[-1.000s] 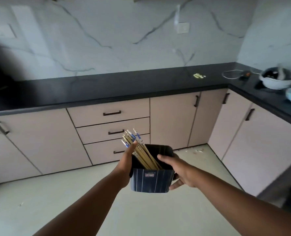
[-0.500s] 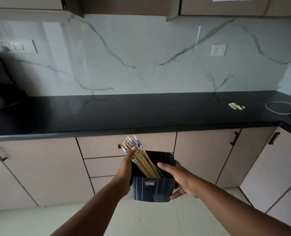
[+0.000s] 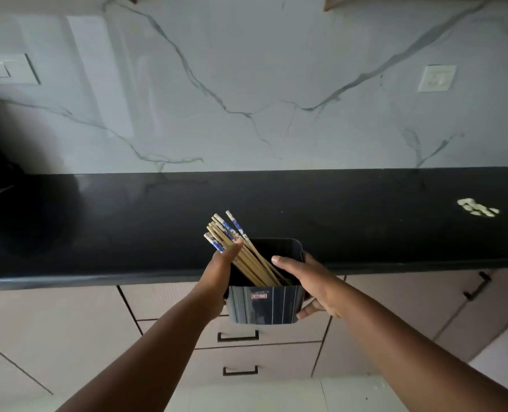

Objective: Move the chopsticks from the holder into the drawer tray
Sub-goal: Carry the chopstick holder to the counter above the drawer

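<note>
Nearest the camera, both forearms reach forward and carry the holder [image 3: 264, 304] in the air, in front of the cabinet drawers and just short of the front edge of the black counter [image 3: 365, 221]. The left hand [image 3: 217, 281] is pressed flat against the holder's left wall, its fingers straight and its thumb tip up against the bundle of chopsticks [image 3: 240, 254]. The right hand [image 3: 309, 286] cups the right wall, thumb lying over the rim and the other fingers curled under and behind.

The chopsticks sit inside the holder, leaning toward its left rim, blue-patterned tops sticking out past the left thumb (none has left the holder yet).

The step in hand looks to be setting the holder down so a hand comes free. To do it well, keep the holder level, since the bundle leans left and a tilt that way could spill it; the left thumb is a useful stop. Land it flat on the counter a little back from the front edge, clear of the drawers [image 3: 237, 336] below, which are all closed. One of them must be pulled open by its handle before any chopsticks move; which one holds the tray cannot be told.

Farther off, pale scraps [image 3: 478, 207] lie toward the counter's right end, well apart from the holder, below the marble wall [image 3: 246, 84].
</note>
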Available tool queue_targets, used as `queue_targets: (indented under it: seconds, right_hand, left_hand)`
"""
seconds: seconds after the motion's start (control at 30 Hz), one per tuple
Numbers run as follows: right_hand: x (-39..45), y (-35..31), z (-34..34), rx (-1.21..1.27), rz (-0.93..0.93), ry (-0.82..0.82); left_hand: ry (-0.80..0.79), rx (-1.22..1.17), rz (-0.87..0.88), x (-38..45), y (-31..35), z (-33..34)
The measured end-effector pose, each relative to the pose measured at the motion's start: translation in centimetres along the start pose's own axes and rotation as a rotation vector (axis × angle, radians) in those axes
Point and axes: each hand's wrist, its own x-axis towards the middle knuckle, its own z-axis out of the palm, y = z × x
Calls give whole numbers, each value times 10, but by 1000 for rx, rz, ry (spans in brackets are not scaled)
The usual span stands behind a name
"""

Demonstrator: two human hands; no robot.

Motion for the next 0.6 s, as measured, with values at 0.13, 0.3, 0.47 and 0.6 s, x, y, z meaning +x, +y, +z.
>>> queue_targets:
  seconds: [0.13, 0.3, 0.47, 0.6]
  right_hand:
    - [64, -31, -11, -50, -55, -13]
    - [140, -54, -27, -33, -44, -54]
    - [200, -70, -39, -50, -61, -3]
    - [227, -79, -38, -38, -55, 16]
  left_hand:
    - [66, 29, 8, 62, 14, -6]
    - [183, 8, 6, 131, 32, -3]
    - [290, 47, 50, 183, 43, 3]
    - [341, 104, 81, 206, 52, -3]
